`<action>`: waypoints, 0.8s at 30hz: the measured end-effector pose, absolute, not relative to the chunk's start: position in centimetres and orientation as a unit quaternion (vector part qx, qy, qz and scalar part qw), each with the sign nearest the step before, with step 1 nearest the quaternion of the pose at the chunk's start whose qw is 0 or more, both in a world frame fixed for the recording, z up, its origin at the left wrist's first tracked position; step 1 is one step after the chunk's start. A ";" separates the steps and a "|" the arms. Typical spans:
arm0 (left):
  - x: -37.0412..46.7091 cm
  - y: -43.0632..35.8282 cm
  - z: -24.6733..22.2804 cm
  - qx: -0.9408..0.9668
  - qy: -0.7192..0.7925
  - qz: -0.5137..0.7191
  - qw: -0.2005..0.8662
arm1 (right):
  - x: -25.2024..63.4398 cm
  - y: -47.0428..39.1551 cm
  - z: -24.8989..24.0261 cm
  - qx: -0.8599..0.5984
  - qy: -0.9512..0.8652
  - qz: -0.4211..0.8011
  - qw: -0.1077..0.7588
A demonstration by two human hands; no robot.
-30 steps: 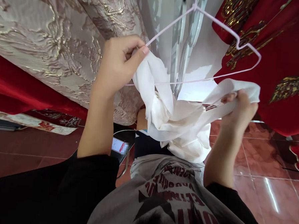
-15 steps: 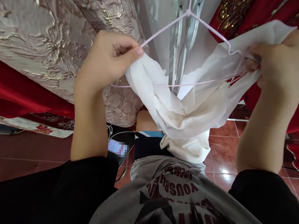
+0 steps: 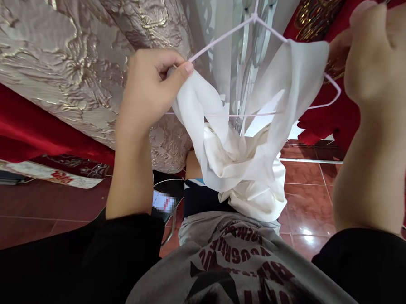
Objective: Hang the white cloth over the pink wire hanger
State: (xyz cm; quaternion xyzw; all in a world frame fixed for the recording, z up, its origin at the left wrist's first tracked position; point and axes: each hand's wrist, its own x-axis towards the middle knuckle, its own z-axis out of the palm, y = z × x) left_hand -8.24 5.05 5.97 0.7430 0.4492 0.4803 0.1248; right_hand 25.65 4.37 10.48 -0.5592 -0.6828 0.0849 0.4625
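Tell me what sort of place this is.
Possibly a clothing shop or dressing room: textured brocade hangs on one side, red cloth with gold decoration on the other, and a hanger carries white cloth.

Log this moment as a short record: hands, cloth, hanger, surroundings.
left hand: pinching sheer white-and-cream cloth at the left slope of a thin pale-pink hanger
right hand: raised beside the cloth's right edge, grip unclear
cloth: draped over hanger's right slope, bunched below
left side: pale embossed fabric with metallic sheen
right side: red fabric with gold patterning
floor: glossy red tiles
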 end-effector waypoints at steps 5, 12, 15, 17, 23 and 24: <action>-7.3 4.7 5.4 0.684 0.488 0.521 0.150 | 25.9 5.1 9.9 -0.530 -0.721 -0.037 0.445; -7.3 5.6 4.1 0.679 0.478 0.549 0.101 | 21.7 5.1 1.9 -0.307 -0.853 0.014 0.422; -8.1 5.9 3.0 0.696 0.453 0.551 0.080 | 20.2 5.3 -2.6 -0.340 -0.863 0.041 0.371; -8.3 5.4 1.6 0.713 0.418 0.557 0.079 | 19.4 4.9 -4.8 -0.381 -0.834 0.019 0.400; -3.8 1.2 -5.9 0.495 0.415 0.761 -0.049 | 17.4 2.9 -6.7 -0.381 -0.774 -0.047 0.504; -2.8 0.7 -7.2 0.433 0.430 0.790 -0.048 | 17.2 2.8 -6.6 -0.381 -0.771 -0.043 0.509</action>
